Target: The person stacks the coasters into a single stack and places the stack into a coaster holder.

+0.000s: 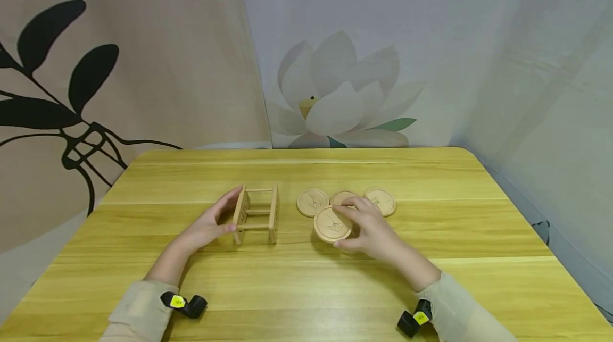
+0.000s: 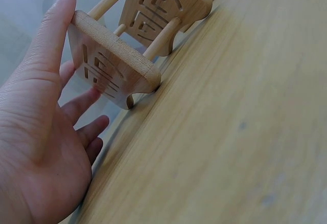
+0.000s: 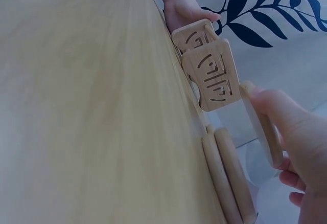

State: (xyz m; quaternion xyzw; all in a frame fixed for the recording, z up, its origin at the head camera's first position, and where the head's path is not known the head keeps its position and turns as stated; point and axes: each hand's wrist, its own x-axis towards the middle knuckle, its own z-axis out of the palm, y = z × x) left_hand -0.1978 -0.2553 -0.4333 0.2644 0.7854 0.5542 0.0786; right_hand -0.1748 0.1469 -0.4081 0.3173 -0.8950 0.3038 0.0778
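Note:
A small wooden coaster rack (image 1: 274, 214), two slotted end panels joined by thin rods, stands on the table. My left hand (image 1: 208, 230) holds its left end panel (image 2: 104, 55), thumb at the near edge and fingers reaching round the outer side. My right hand (image 1: 375, 230) pinches a round wooden coaster (image 1: 331, 225) at its rim, with a leaf-like engraving facing up. In the right wrist view this coaster (image 3: 263, 127) is tilted and raised off the table, beside the rack. Part of its right side is hidden by the hand.
More round coasters lie behind the right hand: a left coaster (image 1: 311, 202), a partly covered middle coaster (image 1: 342, 195) and a right coaster (image 1: 383, 202). They rest on the wooden table (image 1: 287, 299), whose back edge meets a printed curtain (image 1: 191, 65).

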